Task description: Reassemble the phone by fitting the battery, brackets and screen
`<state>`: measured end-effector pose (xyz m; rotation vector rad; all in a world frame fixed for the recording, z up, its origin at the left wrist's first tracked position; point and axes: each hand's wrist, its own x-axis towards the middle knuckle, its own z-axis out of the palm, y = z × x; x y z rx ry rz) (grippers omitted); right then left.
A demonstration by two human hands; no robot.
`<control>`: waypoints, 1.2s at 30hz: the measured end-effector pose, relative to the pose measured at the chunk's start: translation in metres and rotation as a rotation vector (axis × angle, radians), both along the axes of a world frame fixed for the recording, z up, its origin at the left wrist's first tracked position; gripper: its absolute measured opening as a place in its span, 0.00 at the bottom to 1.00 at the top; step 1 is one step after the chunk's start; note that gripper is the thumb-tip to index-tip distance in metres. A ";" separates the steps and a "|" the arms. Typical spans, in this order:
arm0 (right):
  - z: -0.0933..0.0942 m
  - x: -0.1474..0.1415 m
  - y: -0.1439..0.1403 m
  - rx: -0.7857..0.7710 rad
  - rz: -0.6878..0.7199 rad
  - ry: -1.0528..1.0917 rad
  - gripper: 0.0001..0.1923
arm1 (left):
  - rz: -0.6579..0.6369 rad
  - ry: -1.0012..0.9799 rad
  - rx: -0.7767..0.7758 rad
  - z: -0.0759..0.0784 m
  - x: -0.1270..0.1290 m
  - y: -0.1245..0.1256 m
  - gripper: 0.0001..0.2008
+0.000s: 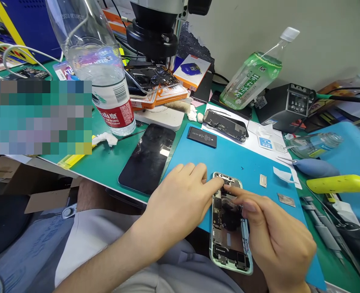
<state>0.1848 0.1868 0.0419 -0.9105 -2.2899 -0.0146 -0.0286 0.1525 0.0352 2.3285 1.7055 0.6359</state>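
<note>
An opened phone body (230,240) with a pale green frame lies on the blue work mat (247,162), its bare boards and parts facing up. My left hand (180,199) rests on the mat at the phone's left side, its fingertips pinching at the top edge near the camera area. My right hand (274,232) lies over the phone's right side, thumb and forefinger meeting the left fingertips at the same spot. What sits between the fingertips is too small to make out.
A black phone screen (148,158) lies left of the mat, a battery (202,136) and another opened phone (225,124) behind it. Two small metal shields (286,199) lie right. A water bottle (102,69), microscope (155,28), green bottle (253,73), yellow tool (340,184) and tweezers (323,228) surround.
</note>
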 end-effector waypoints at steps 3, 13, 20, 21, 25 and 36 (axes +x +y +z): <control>0.001 0.000 0.001 -0.043 -0.057 0.048 0.11 | -0.007 -0.004 0.011 -0.001 0.000 0.000 0.11; -0.001 0.003 0.001 -0.051 0.054 -0.011 0.09 | 0.005 -0.027 0.007 -0.002 0.001 0.000 0.12; 0.000 0.001 0.003 0.000 0.098 -0.071 0.08 | -0.001 -0.039 0.018 -0.003 0.001 0.000 0.14; 0.000 0.001 0.003 0.020 0.105 -0.086 0.08 | -0.001 -0.038 0.018 -0.003 0.001 0.000 0.14; 0.001 0.000 0.004 0.084 0.127 -0.141 0.07 | -0.001 -0.036 0.016 -0.003 0.000 0.000 0.14; 0.004 -0.003 0.005 0.085 0.140 -0.174 0.07 | -0.005 -0.016 -0.012 -0.001 0.000 0.000 0.12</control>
